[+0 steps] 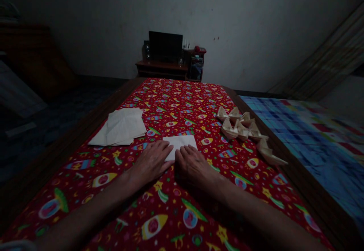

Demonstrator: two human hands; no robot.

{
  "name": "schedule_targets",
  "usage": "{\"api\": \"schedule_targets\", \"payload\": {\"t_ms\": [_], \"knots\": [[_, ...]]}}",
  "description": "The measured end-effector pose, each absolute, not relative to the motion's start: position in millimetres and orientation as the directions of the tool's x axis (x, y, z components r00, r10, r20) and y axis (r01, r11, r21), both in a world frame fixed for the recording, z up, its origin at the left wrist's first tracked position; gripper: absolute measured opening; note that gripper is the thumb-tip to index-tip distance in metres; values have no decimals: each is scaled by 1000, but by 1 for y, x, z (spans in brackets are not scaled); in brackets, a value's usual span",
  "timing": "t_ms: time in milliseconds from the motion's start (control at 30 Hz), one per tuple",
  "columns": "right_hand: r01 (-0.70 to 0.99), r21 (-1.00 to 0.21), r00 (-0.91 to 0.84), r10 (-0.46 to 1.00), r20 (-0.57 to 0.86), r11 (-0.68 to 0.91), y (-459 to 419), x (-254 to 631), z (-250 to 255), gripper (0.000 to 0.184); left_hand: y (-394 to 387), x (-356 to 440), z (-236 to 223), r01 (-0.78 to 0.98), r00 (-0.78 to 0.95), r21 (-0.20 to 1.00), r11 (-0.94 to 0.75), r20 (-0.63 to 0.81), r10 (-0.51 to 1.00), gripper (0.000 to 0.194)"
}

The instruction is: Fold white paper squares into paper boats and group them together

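A small white sheet of paper (pixel 182 141), which looks folded, lies on the red patterned tablecloth in front of me. My left hand (pixel 152 158) rests on its left side, with the fingers bent over the paper and the thumb at the near edge. From the right, my right hand (pixel 193 164) presses on the sheet with curled fingers close together. Both hands seem to pinch its near edge, though the fingertips partly cover it. To the left lies a loose stack of paper sheets (pixel 125 126). Several folded paper boats (pixel 241 130) stand in rows at the right.
The red cloth (pixel 153 201) covers a long table with dark wooden edges. Beyond its far end are a black monitor (pixel 165 44) with speakers and a red telephone (pixel 200 49). On the right is a bed-like surface with a checked blue cover (pixel 280 129). The room is dim.
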State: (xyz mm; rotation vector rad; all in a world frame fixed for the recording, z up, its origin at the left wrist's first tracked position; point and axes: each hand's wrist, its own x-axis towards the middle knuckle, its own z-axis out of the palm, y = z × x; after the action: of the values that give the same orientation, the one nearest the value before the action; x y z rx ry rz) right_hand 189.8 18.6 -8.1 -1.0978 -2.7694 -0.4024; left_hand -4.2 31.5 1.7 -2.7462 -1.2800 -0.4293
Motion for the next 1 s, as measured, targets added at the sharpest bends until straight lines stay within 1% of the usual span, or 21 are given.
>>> {"api": "schedule_targets", "payload": {"t_ms": [67,133,167,200,233,300,333,367,400,433,467,500,533,600,633,700,800,867,933,967,1000], "knots": [[679,257,-734,643,218,688,17,184,-9,29,35,-9,2,740,615,119,-662,279,738,42],[677,309,-733,646,210,668,14,181,-8,34,39,-15,0,713,613,203,-671,284,738,52],[684,308,-726,658,200,662,13,180,-6,33,41,-18,-3,698,610,239,-675,294,736,58],[696,280,-715,674,184,661,13,180,-3,32,43,-21,-5,687,603,267,-675,309,736,63],[721,222,-692,703,166,657,15,181,1,28,45,-23,-6,684,589,285,-671,326,740,67],[786,31,-615,775,147,618,21,187,12,20,48,-27,-8,703,525,300,-645,393,755,71],[834,-81,-528,832,173,546,26,191,17,19,49,-28,-7,720,473,301,-625,444,761,71],[846,-231,-435,872,223,481,31,195,21,18,50,-28,-5,740,415,303,-601,497,762,71],[805,-419,-328,904,275,420,36,200,24,19,49,-28,-2,755,363,304,-581,544,756,70],[699,-621,-202,931,304,355,41,204,25,22,48,-28,2,761,335,296,-577,582,741,70],[533,-796,-112,957,269,286,46,208,25,24,45,-26,5,758,341,276,-591,605,720,71],[358,-910,-52,978,203,208,50,212,24,26,42,-24,8,744,386,241,-624,607,695,72],[197,-973,-20,993,118,120,52,214,22,28,38,-21,11,718,457,192,-669,595,661,73],[-28,-998,-26,998,-51,-52,53,216,15,29,29,-14,14,662,599,97,-743,528,603,72],[-95,-988,-45,992,-115,-119,52,215,12,29,25,-11,15,645,644,64,-761,490,587,70],[-155,-967,-96,978,-187,-200,48,211,6,28,20,-4,13,628,696,24,-778,429,575,63],[-139,-967,-172,967,-187,-212,42,205,2,24,19,0,5,610,715,12,-792,422,557,51],[-31,-986,-185,970,-158,-166,42,205,0,30,22,-1,-2,594,702,44,-804,461,543,43],[217,-976,-139,989,-49,-18,43,209,-2,39,25,-4,-11,577,682,94,-811,492,542,36],[382,-920,-116,992,44,85,43,213,-3,41,25,-5,-14,575,674,120,-810,492,551,35],[541,-817,-117,980,163,201,42,217,-4,42,25,-7,-17,577,668,141,-805,486,564,35]]}}
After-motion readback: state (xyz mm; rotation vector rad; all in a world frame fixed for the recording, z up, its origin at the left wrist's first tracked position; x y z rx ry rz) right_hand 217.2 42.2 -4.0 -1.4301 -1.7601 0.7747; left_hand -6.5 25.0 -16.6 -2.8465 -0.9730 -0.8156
